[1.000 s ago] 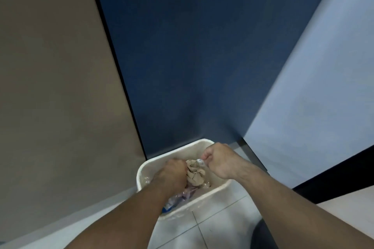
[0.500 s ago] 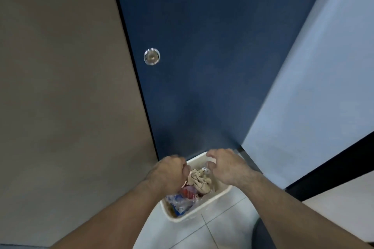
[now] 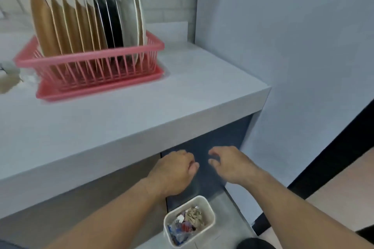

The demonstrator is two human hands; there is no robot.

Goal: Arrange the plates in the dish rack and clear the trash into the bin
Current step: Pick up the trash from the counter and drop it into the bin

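A pink dish rack (image 3: 60,62) stands on the grey counter (image 3: 182,95) at the left. Upright in it are several tan plates (image 3: 46,26), dark plates (image 3: 107,24) and white plates (image 3: 131,16). On the floor below sits a white bin (image 3: 208,210) holding crumpled brown paper and wrappers (image 3: 187,222). My left hand (image 3: 174,172) hovers above the bin with fingers curled and nothing in it. Beside it my right hand (image 3: 230,162) is empty with fingers loosely apart.
A dark blue cabinet door (image 3: 214,143) lies behind my hands under the counter edge. A pale wall (image 3: 293,46) rises on the right. A white object (image 3: 8,79) lies left of the rack, cut off by the frame's edge.
My hands let go of the crumpled paper in the bin and rose away from it. The view lifted, so the counter and the rack of plates now show.
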